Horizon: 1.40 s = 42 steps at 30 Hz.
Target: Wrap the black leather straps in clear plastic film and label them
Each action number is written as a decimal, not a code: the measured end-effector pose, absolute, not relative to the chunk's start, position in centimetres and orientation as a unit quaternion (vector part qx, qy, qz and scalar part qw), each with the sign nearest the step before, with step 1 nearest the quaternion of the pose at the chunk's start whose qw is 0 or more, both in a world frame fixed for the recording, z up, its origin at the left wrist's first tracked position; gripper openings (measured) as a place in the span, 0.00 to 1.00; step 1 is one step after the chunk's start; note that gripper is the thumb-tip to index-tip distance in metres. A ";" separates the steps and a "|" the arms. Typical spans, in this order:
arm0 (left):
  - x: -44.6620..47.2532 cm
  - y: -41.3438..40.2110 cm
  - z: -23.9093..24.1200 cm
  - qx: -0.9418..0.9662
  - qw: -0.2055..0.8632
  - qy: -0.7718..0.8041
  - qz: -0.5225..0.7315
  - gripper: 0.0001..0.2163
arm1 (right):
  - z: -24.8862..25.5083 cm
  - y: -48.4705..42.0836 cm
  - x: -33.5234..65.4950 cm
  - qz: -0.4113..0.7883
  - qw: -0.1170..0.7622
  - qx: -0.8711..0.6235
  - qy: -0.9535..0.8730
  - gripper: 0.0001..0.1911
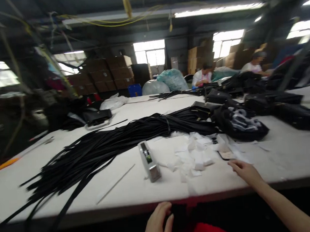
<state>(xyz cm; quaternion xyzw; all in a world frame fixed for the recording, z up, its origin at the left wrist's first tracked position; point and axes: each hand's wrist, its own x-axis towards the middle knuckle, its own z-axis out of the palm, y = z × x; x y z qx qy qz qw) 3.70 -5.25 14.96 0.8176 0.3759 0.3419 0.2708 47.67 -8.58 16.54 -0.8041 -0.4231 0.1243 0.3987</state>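
Observation:
My left hand (pixel 158 222) hangs at the table's front edge, thumb and fingers apart and nothing visible between them. Over the right part of the tabletop, my right hand (pixel 244 172) stretches out with its fingertips beside the near corner of a flat, dark-rimmed item (pixel 226 155). Blur hides whether they touch it. White paper scraps (pixel 198 153) lie in a loose heap left of that item. A grey tape dispenser (pixel 149 162) stands between the scraps and a long bundle of black straps (pixel 114 137), which is tied near its middle.
A thin pale stick (pixel 115 184) lies on the white table (pixel 172 190). Black bags (pixel 280 103) crowd the right side, one pouch (pixel 239 124) holding grey-white pieces. Another black bag (pixel 97 116) sits at the left. Two people work at the back, before stacked cartons (pixel 119 72).

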 end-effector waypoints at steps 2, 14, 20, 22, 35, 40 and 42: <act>3.2 -4.8 16.6 0.817 0.262 0.393 0.331 0.12 | 14.9 -9.5 44.8 0.143 0.377 -0.780 -0.478 0.20; 3.4 -5.5 16.8 0.814 0.341 0.395 0.257 0.10 | 14.2 -6.8 35.0 0.079 0.325 -0.710 -0.620 0.15; 2.8 -4.6 17.5 0.806 0.331 0.406 0.276 0.10 | 14.4 -2.0 35.9 -0.011 0.299 -0.764 -0.572 0.23; 2.8 -4.3 17.9 0.808 0.328 0.403 0.279 0.10 | 14.5 -1.0 36.0 -0.022 0.295 -0.772 -0.562 0.24; 12.0 -2.4 17.2 0.836 0.265 0.442 0.188 0.12 | 15.3 -6.3 29.7 0.122 0.381 -0.716 -0.572 0.15; 15.6 -0.3 16.4 0.809 0.346 0.452 0.148 0.08 | 15.3 -9.6 29.9 0.179 0.420 -0.724 -0.516 0.16; 15.5 -0.6 16.4 0.812 0.376 0.423 0.143 0.05 | 15.2 -10.5 30.4 0.207 0.438 -0.728 -0.485 0.18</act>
